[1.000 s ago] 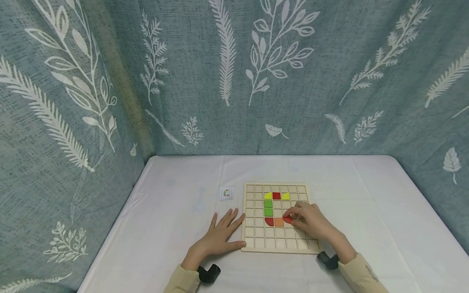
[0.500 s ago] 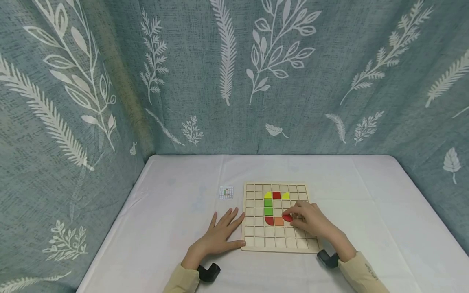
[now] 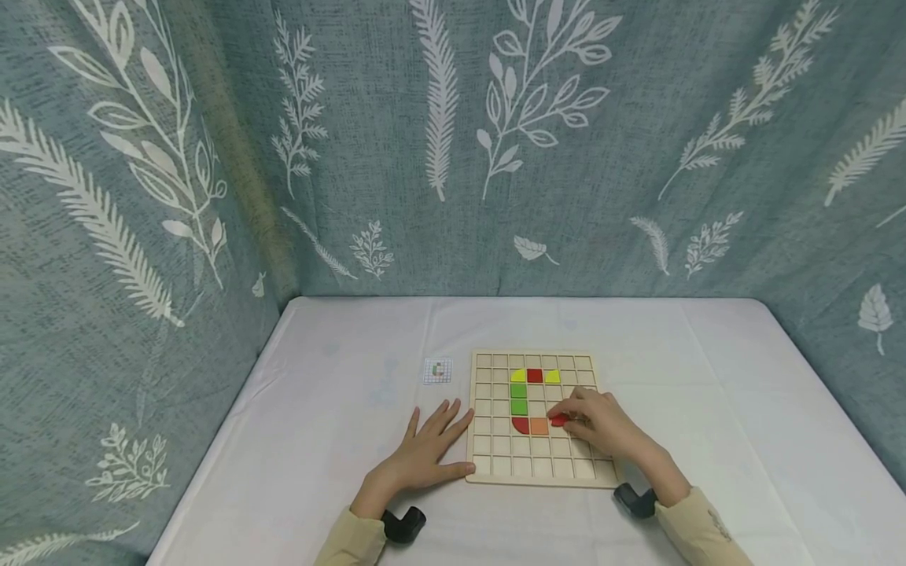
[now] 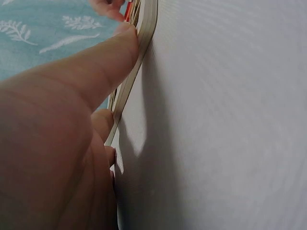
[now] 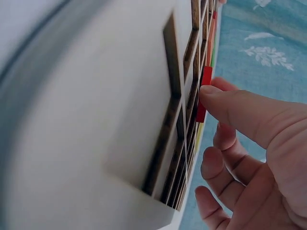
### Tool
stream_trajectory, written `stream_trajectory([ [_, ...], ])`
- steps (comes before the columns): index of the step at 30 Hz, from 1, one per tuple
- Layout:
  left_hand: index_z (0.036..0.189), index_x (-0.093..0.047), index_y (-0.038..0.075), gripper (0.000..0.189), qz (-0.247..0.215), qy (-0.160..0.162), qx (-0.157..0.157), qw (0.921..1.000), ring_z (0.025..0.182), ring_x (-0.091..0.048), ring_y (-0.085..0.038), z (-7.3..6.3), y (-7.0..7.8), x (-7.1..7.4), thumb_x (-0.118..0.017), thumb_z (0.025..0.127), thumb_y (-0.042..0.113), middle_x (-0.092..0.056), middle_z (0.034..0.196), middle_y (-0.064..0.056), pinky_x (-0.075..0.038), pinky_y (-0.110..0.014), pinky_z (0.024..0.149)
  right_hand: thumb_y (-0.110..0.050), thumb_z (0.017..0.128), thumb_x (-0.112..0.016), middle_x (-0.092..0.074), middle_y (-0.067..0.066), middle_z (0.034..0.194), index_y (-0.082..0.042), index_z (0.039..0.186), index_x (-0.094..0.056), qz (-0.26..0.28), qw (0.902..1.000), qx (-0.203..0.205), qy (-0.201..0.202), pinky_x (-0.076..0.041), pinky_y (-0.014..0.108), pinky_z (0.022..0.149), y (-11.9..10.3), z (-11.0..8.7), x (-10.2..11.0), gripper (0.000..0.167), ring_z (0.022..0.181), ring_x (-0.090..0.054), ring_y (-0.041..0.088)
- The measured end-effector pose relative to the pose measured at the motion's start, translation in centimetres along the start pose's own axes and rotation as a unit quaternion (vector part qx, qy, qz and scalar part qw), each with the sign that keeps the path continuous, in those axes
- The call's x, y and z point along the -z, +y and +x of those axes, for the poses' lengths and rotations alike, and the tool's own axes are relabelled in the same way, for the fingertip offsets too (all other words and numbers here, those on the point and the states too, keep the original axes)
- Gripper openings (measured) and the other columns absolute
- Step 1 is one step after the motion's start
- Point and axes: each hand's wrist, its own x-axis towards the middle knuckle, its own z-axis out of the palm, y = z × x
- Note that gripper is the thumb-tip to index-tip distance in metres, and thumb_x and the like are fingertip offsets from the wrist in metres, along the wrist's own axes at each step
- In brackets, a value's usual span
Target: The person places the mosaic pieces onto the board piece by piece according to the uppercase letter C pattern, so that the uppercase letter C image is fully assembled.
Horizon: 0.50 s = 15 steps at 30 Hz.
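My right hand (image 3: pixel 602 422) pinches a red tile (image 5: pixel 205 93) between thumb and index finger, just right of an orange square (image 3: pixel 539 426) on the wooden grid board (image 3: pixel 499 468). The right wrist view shows that tile tilted against the grid ridges; its full outline is hidden by the fingers. My left hand (image 3: pixel 422 453) lies with fingers spread, its fingertips and thumb touching the board's left edge. Set in the grid are a red rounded tile (image 3: pixel 521 425), two green squares (image 3: pixel 519 399), a dark red square (image 3: pixel 534 376) and two yellow rounded tiles (image 3: pixel 553 376).
A small printed card (image 3: pixel 437 370) with a coloured grid pattern lies left of the board on the white tablecloth (image 3: pixel 340 377). A patterned blue-green curtain (image 3: pixel 467 236) stands behind the table. Each wrist wears a black device (image 3: pixel 404 525).
The red tile in my right fingers shifts and turns slightly over the same part of the grid. My left hand stays at the board's edge.
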Motion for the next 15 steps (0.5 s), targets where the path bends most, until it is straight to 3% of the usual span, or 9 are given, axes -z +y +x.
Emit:
stream_trajectory([
  [6, 0.148, -0.025, 0.019, 0.077, 0.002, 0.000, -0.004, 1.0000, 0.143, -0.006, -0.030, -0.05, 0.06, 0.09, -0.057, 0.085, 0.052, -0.015, 0.155, -0.011, 0.005, -0.061, 0.110, -0.016, 0.081, -0.072, -0.055, -0.010, 0.085, -0.020, 0.101, -0.068, 0.000, 0.9992, -0.040, 0.008, -0.031, 0.029, 0.072, 0.07, -0.14, 0.25, 0.022, 0.077, -0.051, 0.005],
  [15, 0.148, -0.024, 0.019, 0.078, 0.002, -0.002, -0.007, 1.0000, 0.144, -0.006, -0.030, 0.04, -0.14, 0.00, -0.055, 0.086, 0.054, -0.015, 0.155, -0.010, 0.005, -0.062, 0.110, -0.015, 0.082, -0.070, -0.050, -0.012, 0.079, -0.022, 0.096, -0.069, 0.014, 0.9988, -0.047, 0.009, -0.030, 0.029, 0.070, 0.47, -0.18, 0.26, 0.016, 0.070, -0.046, 0.003],
])
